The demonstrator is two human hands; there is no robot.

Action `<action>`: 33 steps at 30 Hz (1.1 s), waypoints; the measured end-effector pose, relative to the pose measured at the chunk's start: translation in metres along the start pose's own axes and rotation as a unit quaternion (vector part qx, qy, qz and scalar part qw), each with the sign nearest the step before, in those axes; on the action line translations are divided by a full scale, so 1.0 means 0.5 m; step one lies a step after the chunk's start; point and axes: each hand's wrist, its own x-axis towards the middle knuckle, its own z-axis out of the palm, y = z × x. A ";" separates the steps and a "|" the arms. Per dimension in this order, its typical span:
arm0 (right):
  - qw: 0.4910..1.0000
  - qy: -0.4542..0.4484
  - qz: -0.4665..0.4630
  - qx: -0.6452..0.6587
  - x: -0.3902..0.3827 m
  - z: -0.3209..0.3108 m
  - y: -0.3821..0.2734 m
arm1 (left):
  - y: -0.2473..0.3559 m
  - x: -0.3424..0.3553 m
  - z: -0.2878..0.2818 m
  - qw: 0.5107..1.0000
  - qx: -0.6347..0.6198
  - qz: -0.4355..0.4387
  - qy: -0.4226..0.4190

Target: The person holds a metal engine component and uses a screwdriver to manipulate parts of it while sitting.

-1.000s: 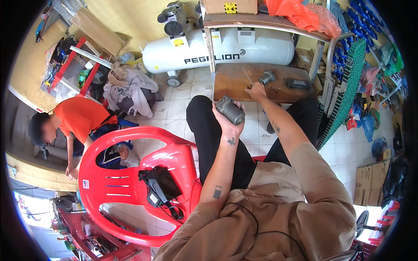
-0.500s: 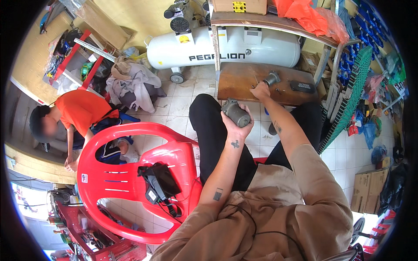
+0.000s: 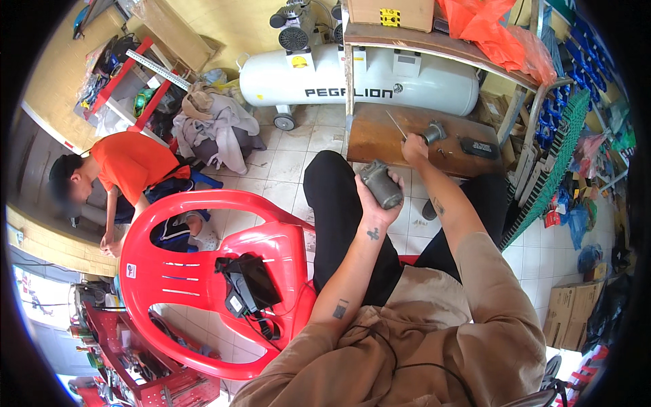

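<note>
A grey metal cylindrical motor [image 3: 383,185] rests in my left hand [image 3: 378,210], its fingers wrapped round the body above my lap. My right hand [image 3: 416,150] reaches forward to the near edge of the low brown wooden table [image 3: 369,146]. It is closed on a screwdriver [image 3: 396,124], whose long thin shaft points up and to the left. Its handle is hidden inside my fingers. Just beyond that hand, a second grey metal part [image 3: 434,131] lies on the table. A flat black piece [image 3: 479,147] is farther right.
A red plastic chair [image 3: 196,203] stands at my left with a black device [image 3: 247,288] on its seat. Beyond it a person in orange [image 3: 135,166] bends down. A white compressor tank [image 3: 359,78] is behind the table; a green mesh panel [image 3: 549,166] leans at the right.
The view has shifted slightly. My right hand now has the screwdriver raised, with its shaft plainly showing toward the upper left. The left hand keeps the motor, turned a little.
</note>
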 end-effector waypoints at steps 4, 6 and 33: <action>0.999 0.017 -0.010 0.041 -0.012 -0.008 -0.005 | -0.002 0.015 -0.004 0.997 0.057 -0.018 -0.046; 0.988 0.040 -0.025 0.149 -0.016 -0.017 0.009 | -0.011 0.020 -0.003 0.996 0.068 -0.024 -0.054; 0.879 0.027 -0.138 0.456 -0.389 -0.198 -0.004 | 0.005 0.064 -0.042 0.960 0.268 -0.049 0.069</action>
